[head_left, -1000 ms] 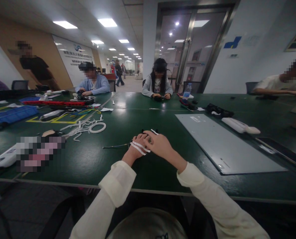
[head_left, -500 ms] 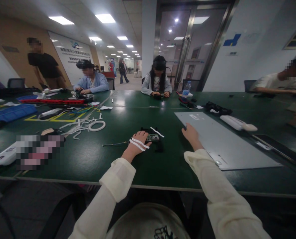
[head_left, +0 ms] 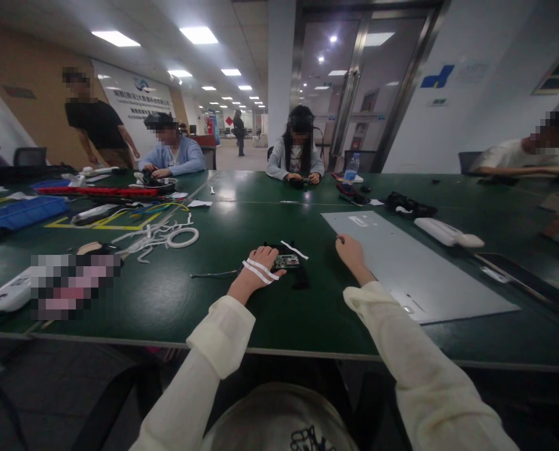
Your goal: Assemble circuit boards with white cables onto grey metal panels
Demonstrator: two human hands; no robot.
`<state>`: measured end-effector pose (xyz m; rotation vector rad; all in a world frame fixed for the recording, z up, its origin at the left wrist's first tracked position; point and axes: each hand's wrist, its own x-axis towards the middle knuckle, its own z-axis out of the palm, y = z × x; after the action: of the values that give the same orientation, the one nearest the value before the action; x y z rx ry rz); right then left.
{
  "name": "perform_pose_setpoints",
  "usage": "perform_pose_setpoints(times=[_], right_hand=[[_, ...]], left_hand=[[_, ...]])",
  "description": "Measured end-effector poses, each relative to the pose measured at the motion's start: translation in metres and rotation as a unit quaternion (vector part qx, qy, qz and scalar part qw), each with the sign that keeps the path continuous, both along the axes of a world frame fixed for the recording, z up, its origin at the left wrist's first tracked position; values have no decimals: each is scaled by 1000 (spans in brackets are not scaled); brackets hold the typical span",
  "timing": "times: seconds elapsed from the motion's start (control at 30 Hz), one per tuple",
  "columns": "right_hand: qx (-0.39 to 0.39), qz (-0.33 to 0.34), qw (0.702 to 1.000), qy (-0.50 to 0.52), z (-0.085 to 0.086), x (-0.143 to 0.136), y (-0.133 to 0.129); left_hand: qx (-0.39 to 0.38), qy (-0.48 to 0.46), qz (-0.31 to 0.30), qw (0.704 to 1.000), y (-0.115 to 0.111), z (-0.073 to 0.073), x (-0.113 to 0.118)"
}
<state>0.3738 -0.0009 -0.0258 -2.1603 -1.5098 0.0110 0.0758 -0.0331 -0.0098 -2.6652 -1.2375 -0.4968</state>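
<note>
My left hand [head_left: 259,268], with white strips of tape across its back, rests on the left part of a black device with a green circuit board [head_left: 288,261]. Its fingers are close together and curve over the device. A thin cable [head_left: 213,274] runs out to the left. One white strip [head_left: 294,250] lies slanted over the board's upper edge. To the right, my right hand [head_left: 352,254] is closed at the left edge of a grey metal panel [head_left: 415,269]; what its fingertips pinch, if anything, is too small to name.
At the left lie white strips with a tape ring [head_left: 183,237], a blue tray [head_left: 23,213] and a white device [head_left: 9,291]. A white tool [head_left: 448,233] and a dark tablet [head_left: 533,279] lie right. Several people are around the table; a bottle [head_left: 352,168] stands at the back.
My right hand has moved slightly left and its fingers have closed. The grey panel has shifted left. My left hand has stayed on the device.
</note>
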Motion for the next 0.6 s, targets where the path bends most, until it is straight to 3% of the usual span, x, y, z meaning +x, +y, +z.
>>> perform_pose_setpoints(times=[0.33,0.6], right_hand=[[18,46,999,11,4,-19,-2],[19,59,998,27,8,-29,-5]], left_hand=[[21,17,-17,999,9,2,2],[76,-72,12,994,16,9,-3]])
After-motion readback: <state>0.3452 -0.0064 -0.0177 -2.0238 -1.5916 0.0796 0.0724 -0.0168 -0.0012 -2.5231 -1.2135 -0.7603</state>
